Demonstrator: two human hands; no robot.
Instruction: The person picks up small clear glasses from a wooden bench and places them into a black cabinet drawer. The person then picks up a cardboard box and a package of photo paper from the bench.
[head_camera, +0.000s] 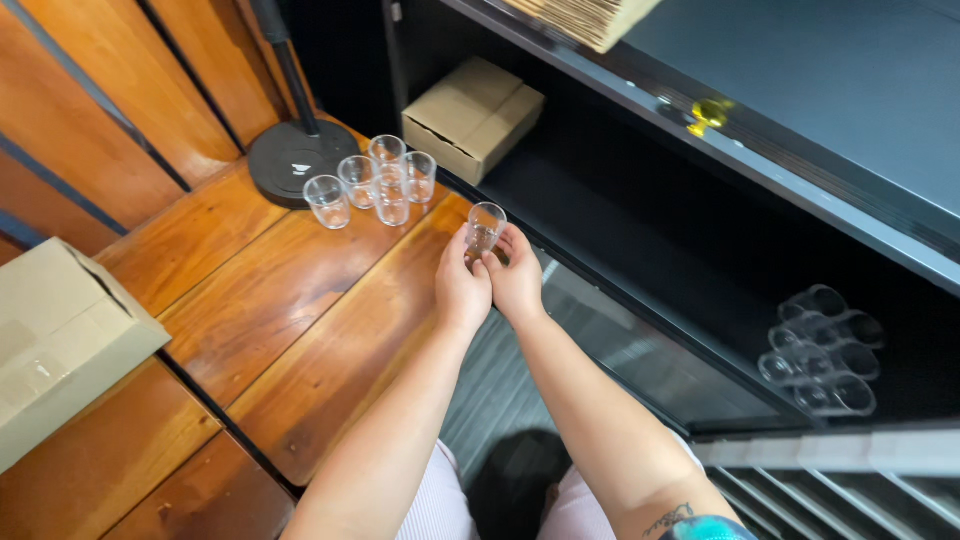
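Note:
Both my hands hold one small clear glass (485, 229) upright over the edge of a wooden floor (300, 300). My left hand (461, 287) grips it from the left and my right hand (517, 277) from the right, fingertips around its lower part. Several more empty clear glasses (372, 182) stand in a cluster on the wood a little beyond, next to a round black stand base (295, 160). Another group of clear glasses (825, 350) lies inside the dark cabinet shelf at the right.
A small cardboard box (472, 115) sits at the mouth of the black cabinet (640, 230). A larger cardboard box (55, 340) lies at the left on the wood. A woven basket (585, 18) rests on the cabinet top. Slanted wooden wall panels rise at the back left.

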